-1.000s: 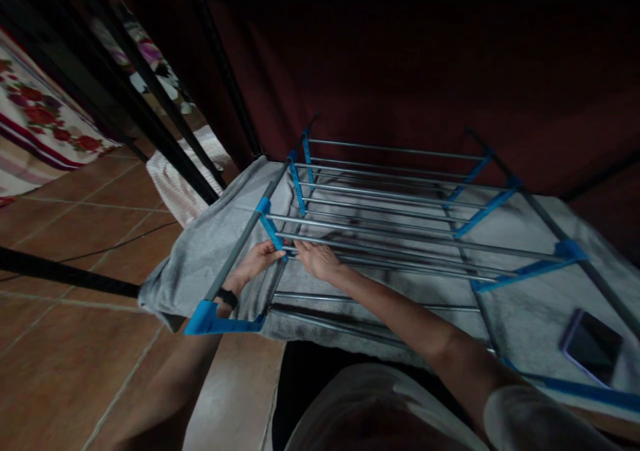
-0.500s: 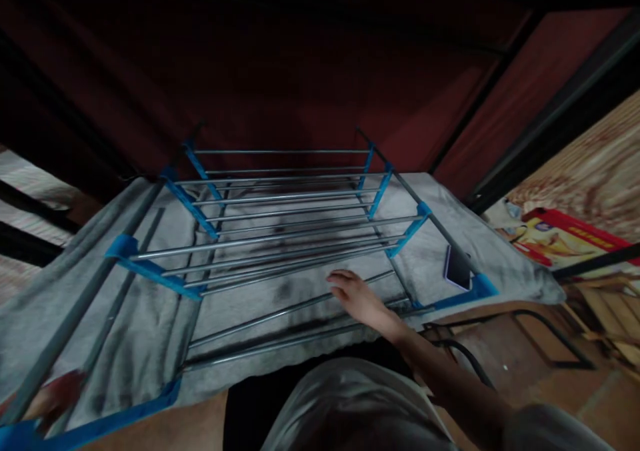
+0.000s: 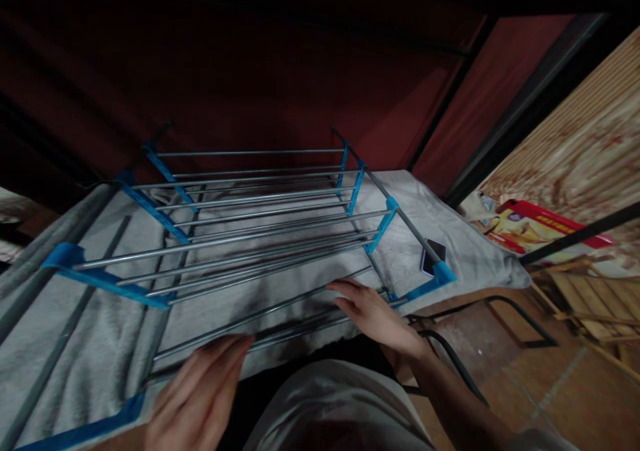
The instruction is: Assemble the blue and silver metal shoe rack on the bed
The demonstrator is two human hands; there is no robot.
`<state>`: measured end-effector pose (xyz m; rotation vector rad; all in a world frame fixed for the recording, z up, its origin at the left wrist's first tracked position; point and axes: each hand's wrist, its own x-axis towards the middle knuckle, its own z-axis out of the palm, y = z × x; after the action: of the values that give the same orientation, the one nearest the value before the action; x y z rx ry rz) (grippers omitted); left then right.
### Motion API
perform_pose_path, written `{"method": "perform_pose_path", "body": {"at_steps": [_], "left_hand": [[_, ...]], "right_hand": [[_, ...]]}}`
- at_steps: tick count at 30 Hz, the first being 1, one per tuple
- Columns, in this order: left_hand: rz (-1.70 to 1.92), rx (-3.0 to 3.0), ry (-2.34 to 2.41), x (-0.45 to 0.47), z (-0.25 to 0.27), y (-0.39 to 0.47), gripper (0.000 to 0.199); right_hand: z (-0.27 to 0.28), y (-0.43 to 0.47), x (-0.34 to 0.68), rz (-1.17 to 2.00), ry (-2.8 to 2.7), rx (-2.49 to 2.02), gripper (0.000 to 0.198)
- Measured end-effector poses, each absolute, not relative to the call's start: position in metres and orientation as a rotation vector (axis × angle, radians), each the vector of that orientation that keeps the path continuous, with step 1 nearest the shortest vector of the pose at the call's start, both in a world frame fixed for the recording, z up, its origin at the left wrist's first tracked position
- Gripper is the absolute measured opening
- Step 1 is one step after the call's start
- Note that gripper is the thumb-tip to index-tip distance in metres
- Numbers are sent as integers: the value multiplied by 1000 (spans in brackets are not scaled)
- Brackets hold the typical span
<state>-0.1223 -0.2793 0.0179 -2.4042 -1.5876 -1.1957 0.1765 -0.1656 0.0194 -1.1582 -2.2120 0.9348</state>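
A rack point(image 3: 233, 238) of grey metal tubes and blue plastic end brackets lies on a grey blanket point(image 3: 425, 211) in front of me. My left hand point(image 3: 200, 388) is near the rack's front tubes at the lower left, fingers extended and nothing held. Above the same front tubes, farther right, hovers my right hand point(image 3: 370, 314), its fingers stretched out and also holding nothing. Whether either hand touches a tube, I cannot tell. Loosely along the left side run long grey side tubes point(image 3: 57, 351), joined by a blue bracket point(image 3: 120, 281).
A phone point(image 3: 437, 251) lies on the blanket beside the right side tube. Behind the rack stands a dark red panel point(image 3: 260, 98). To the right are a red and yellow box point(image 3: 540, 228), a black metal chair frame point(image 3: 543, 331) and wooden slats point(image 3: 593, 298).
My left hand has left the side tube at the lower left and come inward to the front tubes. My right hand stays above the front, slightly lower. The view has shifted.
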Motion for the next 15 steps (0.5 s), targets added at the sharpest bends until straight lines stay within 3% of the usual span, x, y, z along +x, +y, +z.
{"method": "perform_pose_path", "body": {"at_steps": [4,7,10,15], "left_hand": [[-1208,-2650,-1399,-64,19,-212,29],[-1151,-2685,-1397,-20,12,-161,29],[-946,-2691,-1417,21,6,-123,33],[-684,-2633,-1445,71,2,-80,42]], "right_hand": [[86,-195,233,1205,-2130,-917,29],[104,-179,291,990,-1579,-786,21],[86,-128,335,918,-1071,-848,16],[14,-45,352,1090,-949,-1147,31]]}}
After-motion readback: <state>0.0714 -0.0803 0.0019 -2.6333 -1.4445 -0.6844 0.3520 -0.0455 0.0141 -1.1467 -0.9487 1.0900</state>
